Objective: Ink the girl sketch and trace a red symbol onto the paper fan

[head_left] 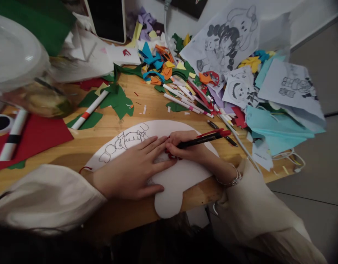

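Observation:
A white paper cutout (169,200) with a rounded tab lies at the front edge of the wooden table, black line drawings on its upper left part. Spread flat over it, my left hand (133,170) presses the paper with its fingers apart. My right hand (185,145) is closed around a black pen (204,140) with a red clip and red end. The pen slants up to the right, and its tip is hidden behind my fingers. A little red shows on the paper under my right hand.
Markers (185,99), coloured paper scraps (153,60) and printed drawings (223,40) crowd the back and right. A white cable (240,141) runs along the right. At left are a plastic container (15,55), red paper (48,135) and a thick marker (13,135).

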Action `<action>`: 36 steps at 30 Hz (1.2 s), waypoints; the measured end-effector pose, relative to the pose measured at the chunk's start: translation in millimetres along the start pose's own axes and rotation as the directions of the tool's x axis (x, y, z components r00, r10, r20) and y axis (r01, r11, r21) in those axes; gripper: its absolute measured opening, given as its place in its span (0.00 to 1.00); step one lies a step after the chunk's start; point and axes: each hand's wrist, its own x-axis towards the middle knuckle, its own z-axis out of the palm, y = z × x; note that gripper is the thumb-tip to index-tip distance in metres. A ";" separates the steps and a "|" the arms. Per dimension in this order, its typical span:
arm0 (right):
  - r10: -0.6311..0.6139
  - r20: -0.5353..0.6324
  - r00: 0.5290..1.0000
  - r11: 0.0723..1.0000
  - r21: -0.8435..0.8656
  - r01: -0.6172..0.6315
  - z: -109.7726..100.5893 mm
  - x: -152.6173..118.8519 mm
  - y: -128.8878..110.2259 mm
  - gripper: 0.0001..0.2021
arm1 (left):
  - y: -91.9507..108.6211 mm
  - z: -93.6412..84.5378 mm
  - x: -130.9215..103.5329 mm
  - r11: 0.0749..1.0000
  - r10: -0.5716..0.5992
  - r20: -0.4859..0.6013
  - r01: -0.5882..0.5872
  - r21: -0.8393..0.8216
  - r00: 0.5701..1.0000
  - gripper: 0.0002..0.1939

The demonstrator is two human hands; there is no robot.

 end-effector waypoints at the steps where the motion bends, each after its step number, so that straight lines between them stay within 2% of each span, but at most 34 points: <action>1: 0.002 0.000 1.000 1.000 -0.004 -0.002 0.0 0.1 -0.2 0.13 | 0.0 -0.1 0.0 1.000 0.002 -0.001 -0.002 0.001 1.000 0.32; 24: 0.013 0.044 0.999 0.999 0.052 -0.015 -1.6 0.9 -2.7 0.14 | 0.5 0.8 0.4 1.000 -0.005 0.012 0.005 -0.004 1.000 0.33; 30: 0.093 -0.098 0.991 0.991 0.110 -0.082 -2.7 -0.2 2.1 0.16 | -0.1 0.8 0.3 1.000 -0.022 0.045 0.023 -0.015 0.999 0.33; 36: 0.083 -0.007 0.997 0.993 0.084 -0.082 -2.7 -0.8 4.2 0.13 | -0.4 1.2 -0.3 0.999 -0.021 0.047 0.023 -0.038 0.999 0.33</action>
